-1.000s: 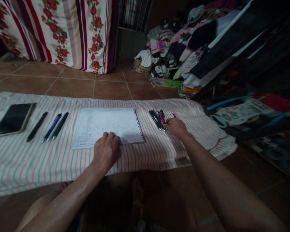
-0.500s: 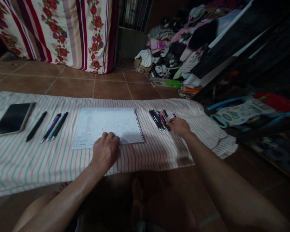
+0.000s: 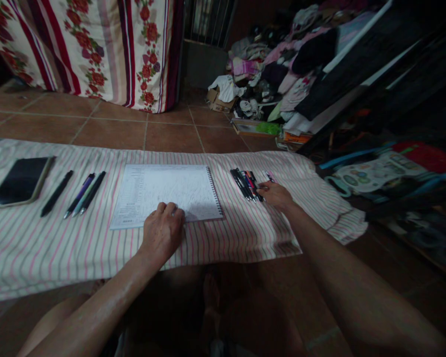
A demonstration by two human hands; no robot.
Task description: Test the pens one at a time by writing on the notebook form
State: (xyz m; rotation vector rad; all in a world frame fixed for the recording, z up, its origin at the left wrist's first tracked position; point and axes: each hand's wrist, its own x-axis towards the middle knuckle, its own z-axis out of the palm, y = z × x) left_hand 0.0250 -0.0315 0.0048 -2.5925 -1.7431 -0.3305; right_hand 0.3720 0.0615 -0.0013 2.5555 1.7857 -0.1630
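The spiral notebook [image 3: 174, 186] lies flat with a printed, lined page showing. My left hand [image 3: 163, 225] rests on its near edge, fingers curled under; whatever they may hold is hidden. At the right of the notebook, several pens [image 3: 243, 184], mostly black with some red and purple, lie side by side in a slanted bunch. My right hand [image 3: 275, 194] is at the right edge of this bunch, thumb and fingers pinched on a dark pen there, mostly covered by the hand. A white-and-pink pen [image 3: 269, 175] lies just beyond these fingers.
A striped cloth [image 3: 245, 233] covers the low surface. Left of the notebook lie a black pen [image 3: 56, 193], several more pens [image 3: 84, 195] and a phone [image 3: 20, 181]. Behind are a tiled floor [image 3: 167, 136], a flowered curtain [image 3: 115, 54] and a clothes pile [image 3: 271, 64]; a colourful bag [image 3: 386, 168] stands right.
The dark pen at my right fingers has shifted slightly left, against the bunch. My left hand stays in place on the notebook. The view has barely shifted.
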